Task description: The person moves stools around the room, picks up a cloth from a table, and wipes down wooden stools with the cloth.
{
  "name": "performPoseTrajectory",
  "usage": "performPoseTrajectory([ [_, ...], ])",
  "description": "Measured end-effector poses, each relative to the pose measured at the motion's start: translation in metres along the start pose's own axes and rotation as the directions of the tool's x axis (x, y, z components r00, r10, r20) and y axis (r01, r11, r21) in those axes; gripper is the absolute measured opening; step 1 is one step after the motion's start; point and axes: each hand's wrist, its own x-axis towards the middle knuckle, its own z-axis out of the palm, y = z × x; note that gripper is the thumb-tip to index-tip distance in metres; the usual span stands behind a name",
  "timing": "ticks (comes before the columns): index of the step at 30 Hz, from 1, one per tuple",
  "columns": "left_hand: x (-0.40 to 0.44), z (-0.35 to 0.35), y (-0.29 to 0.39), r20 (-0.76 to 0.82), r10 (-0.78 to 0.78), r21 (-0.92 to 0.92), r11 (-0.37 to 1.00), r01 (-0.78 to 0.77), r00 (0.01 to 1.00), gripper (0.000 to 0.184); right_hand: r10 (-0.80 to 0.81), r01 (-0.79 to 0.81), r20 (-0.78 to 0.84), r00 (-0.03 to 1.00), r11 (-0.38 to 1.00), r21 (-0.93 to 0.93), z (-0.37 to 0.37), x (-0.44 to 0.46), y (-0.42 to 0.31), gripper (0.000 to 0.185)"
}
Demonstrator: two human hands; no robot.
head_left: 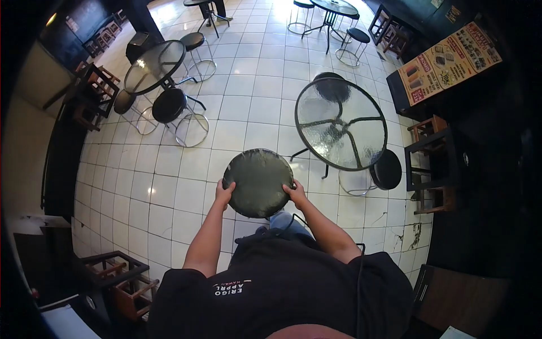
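A round black stool (258, 183) with a worn, scuffed seat is held in front of my body, its seat facing up toward me. My left hand (226, 194) grips the seat's left rim, thumb on top. My right hand (294, 192) grips the right rim the same way. The fingers of both hands curl under the edge, partly hidden. The seat hides the stool's legs. To the right stands a round glass table (318, 139) with a dark rim, with one black stool (387, 169) at its near right and another stool (332, 87) partly beneath its far side.
At the left, a second glass table (143, 76) has several stools around it, including a black one (169, 105). More tables and stools stand farther back. Wooden chairs (433, 138) and a menu board (450, 62) line the right side. White tiles (248, 107) cover the floor, cracked at the right.
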Motion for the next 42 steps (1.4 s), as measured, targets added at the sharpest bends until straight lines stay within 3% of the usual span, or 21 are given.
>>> performPoseTrajectory([
  [2,0.034,0.001,0.012,0.015,0.031,0.088,0.996,-0.032,0.999,0.059,0.008,-0.008,-0.006,1.000,1.000,0.007,0.008,0.028,-0.011,0.073],
  [3,0.054,0.002,0.014,0.003,0.051,0.113,0.992,-0.051,0.999,0.059,-0.004,0.004,-0.021,1.000,1.000,-0.012,0.013,0.041,-0.018,0.065],
  [6,0.097,0.007,0.024,0.040,0.036,0.036,0.999,-0.037,0.999,0.059,-0.013,0.012,-0.012,1.000,1.000,-0.019,0.019,0.078,-0.040,0.071],
  [11,0.157,0.019,0.049,-0.024,0.033,0.062,0.998,-0.032,0.999,0.057,-0.044,0.044,0.008,0.999,0.999,-0.010,0.026,0.143,-0.074,0.066],
  [15,0.186,0.023,0.088,0.075,0.096,-0.010,0.995,-0.096,0.993,0.055,-0.081,0.073,-0.077,0.994,0.991,-0.110,0.032,0.177,-0.100,0.065],
  [16,0.194,0.026,0.098,0.037,0.112,0.032,0.993,-0.113,0.993,0.045,-0.073,0.066,-0.047,0.996,0.987,-0.148,0.032,0.185,-0.107,0.068],
  [17,0.192,0.033,0.121,0.005,0.110,0.050,0.993,-0.110,0.994,0.043,-0.071,0.050,-0.123,0.990,0.985,-0.167,0.036,0.192,-0.111,0.071],
  [18,0.206,0.034,0.124,0.029,0.098,0.038,0.994,-0.099,0.995,0.043,-0.064,0.048,-0.088,0.994,0.984,-0.173,0.036,0.203,-0.117,0.075],
  [19,0.220,0.036,0.127,0.039,0.109,0.072,0.991,-0.111,0.993,0.046,-0.077,0.068,-0.070,0.995,0.990,-0.125,0.039,0.205,-0.128,0.067],
  [20,0.248,0.037,0.113,0.018,0.091,0.101,0.991,-0.092,0.996,0.050,-0.081,0.078,-0.050,0.995,0.994,-0.074,0.043,0.205,-0.139,0.059],
  [23,0.280,0.044,0.139,0.100,0.041,0.135,0.989,-0.055,0.994,0.053,-0.161,0.153,-0.087,0.983,0.984,-0.093,0.044,0.245,-0.133,0.060],
  [26,0.314,0.053,0.159,0.153,0.004,0.142,0.989,-0.026,0.988,0.051,-0.095,0.094,-0.097,0.991,0.995,-0.019,0.046,0.282,-0.117,0.061],
  [28,0.346,0.067,0.161,0.229,0.009,0.094,0.995,-0.032,0.973,0.049,-0.122,0.092,-0.167,0.978,0.980,-0.176,0.042,0.308,-0.116,0.063],
  [30,0.370,0.076,0.161,0.231,-0.014,0.187,0.982,-0.030,0.973,0.051,-0.077,0.051,-0.205,0.976,0.990,-0.129,0.045,0.321,-0.120,0.064],
  [34,0.432,0.085,0.151,0.259,-0.222,0.278,0.949,0.148,0.940,0.062,0.048,-0.082,-0.308,0.950,0.992,-0.100,0.051,0.350,-0.128,0.071],
  [38,0.494,0.107,0.122,0.331,-0.258,0.293,0.943,0.161,0.908,0.061,0.016,-0.037,-0.327,0.945,0.998,-0.057,0.045,0.403,-0.096,0.072],
  [42,0.525,0.133,0.123,0.369,-0.295,0.355,0.921,0.160,0.881,0.062,0.043,-0.096,-0.424,0.904,0.990,-0.105,0.035,0.438,-0.069,0.071],
])
